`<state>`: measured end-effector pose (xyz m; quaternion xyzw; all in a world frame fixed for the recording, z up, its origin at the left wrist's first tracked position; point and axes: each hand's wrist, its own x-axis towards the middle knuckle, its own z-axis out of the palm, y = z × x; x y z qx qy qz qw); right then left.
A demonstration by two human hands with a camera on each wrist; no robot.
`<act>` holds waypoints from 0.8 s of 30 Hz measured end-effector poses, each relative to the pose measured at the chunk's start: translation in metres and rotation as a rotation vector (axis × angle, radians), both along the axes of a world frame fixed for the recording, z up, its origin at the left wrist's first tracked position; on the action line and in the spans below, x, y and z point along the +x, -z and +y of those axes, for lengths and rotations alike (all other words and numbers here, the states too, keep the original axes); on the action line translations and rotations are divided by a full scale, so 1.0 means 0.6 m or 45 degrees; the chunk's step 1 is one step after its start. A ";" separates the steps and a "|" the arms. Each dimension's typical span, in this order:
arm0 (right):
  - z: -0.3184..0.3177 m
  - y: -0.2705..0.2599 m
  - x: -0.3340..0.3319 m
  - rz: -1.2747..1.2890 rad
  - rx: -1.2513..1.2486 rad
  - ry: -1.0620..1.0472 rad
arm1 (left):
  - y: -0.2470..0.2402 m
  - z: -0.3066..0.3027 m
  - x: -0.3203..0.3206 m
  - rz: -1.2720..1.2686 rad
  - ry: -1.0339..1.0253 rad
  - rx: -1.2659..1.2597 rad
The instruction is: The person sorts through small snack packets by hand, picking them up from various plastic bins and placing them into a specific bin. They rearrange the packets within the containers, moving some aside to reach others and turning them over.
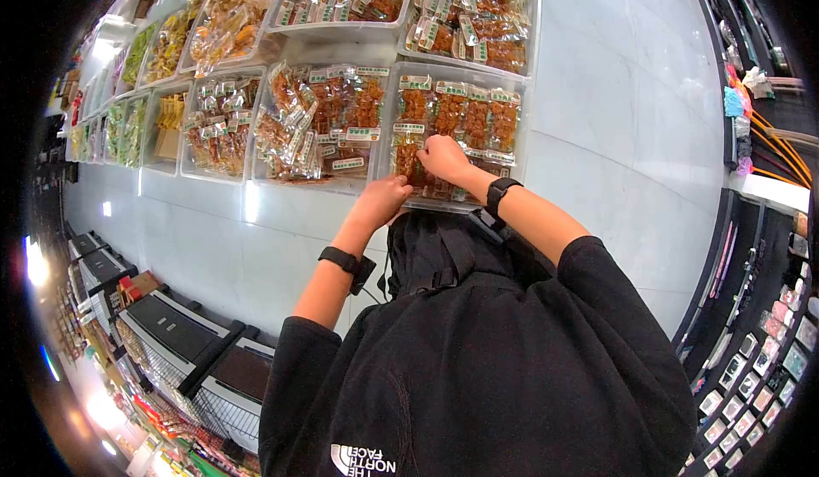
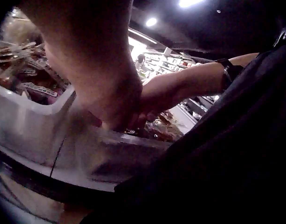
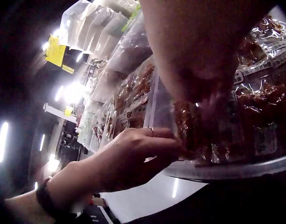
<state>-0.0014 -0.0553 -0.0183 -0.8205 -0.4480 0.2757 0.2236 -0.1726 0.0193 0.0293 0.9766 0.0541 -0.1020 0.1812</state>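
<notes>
In the head view, a clear plastic bin (image 1: 522, 148) holds rows of flat packets of reddish-brown food with white-and-green labels. At its near left corner, my left hand (image 1: 384, 201) pinches the lower end of one packet (image 1: 408, 158). The fingers of my right hand (image 1: 445, 159) are curled at the same packet's right side, gripping it. The right wrist view shows my left hand (image 3: 136, 151), with a ring, touching the packet (image 3: 185, 123) below my right hand (image 3: 194, 56); the right fingertips are dark and partly hidden. Both hands overlap in the left wrist view.
More bins of packets stand left of and behind this one, including a neighbouring bin (image 1: 317, 178) with loosely piled packets. Pale floor (image 1: 597, 119) lies to the right, with shelves of small goods (image 1: 759, 349) beyond. Black-topped cases (image 1: 175, 328) stand at the lower left.
</notes>
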 end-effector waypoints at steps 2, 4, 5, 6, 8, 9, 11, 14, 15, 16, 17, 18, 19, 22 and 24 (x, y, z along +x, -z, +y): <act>0.000 -0.001 0.001 -0.053 -0.016 0.020 | -0.001 -0.005 0.001 -0.005 -0.017 -0.001; 0.000 -0.029 0.004 0.099 -0.171 -0.015 | -0.018 -0.017 0.005 -0.007 -0.034 -0.004; -0.001 -0.030 0.004 0.103 -0.174 -0.012 | -0.035 -0.024 0.010 0.050 -0.077 -0.079; -0.002 -0.030 0.004 0.083 -0.177 0.011 | -0.047 -0.028 0.013 0.107 -0.121 -0.153; -0.003 -0.032 0.008 0.064 -0.180 0.032 | -0.040 -0.029 0.009 0.112 -0.090 -0.141; -0.004 -0.037 0.011 0.098 -0.167 -0.002 | -0.036 -0.031 0.007 0.115 -0.055 -0.129; -0.001 -0.038 0.016 0.132 -0.153 -0.029 | -0.029 -0.032 0.004 0.120 -0.047 -0.116; -0.005 -0.026 0.012 0.153 -0.013 -0.047 | -0.015 -0.034 0.000 0.127 -0.042 -0.093; -0.005 -0.023 0.013 0.218 0.001 -0.027 | -0.014 -0.034 0.001 0.123 -0.048 -0.072; -0.005 -0.022 0.014 0.282 0.016 -0.007 | -0.015 -0.035 0.001 0.123 -0.047 -0.074; -0.006 -0.021 0.015 0.280 0.016 -0.005 | -0.015 -0.035 0.001 0.114 -0.043 -0.066; -0.006 -0.018 0.014 0.278 0.029 -0.003 | -0.014 -0.036 0.000 0.105 -0.041 -0.058; -0.006 -0.016 0.014 0.277 0.042 -0.003 | -0.013 -0.036 -0.001 0.105 -0.041 -0.058; -0.003 -0.018 0.011 0.244 0.013 -0.011 | -0.011 -0.038 -0.007 0.013 -0.047 -0.037; 0.000 -0.029 0.008 0.257 0.034 -0.027 | -0.017 -0.039 -0.009 -0.081 -0.042 -0.038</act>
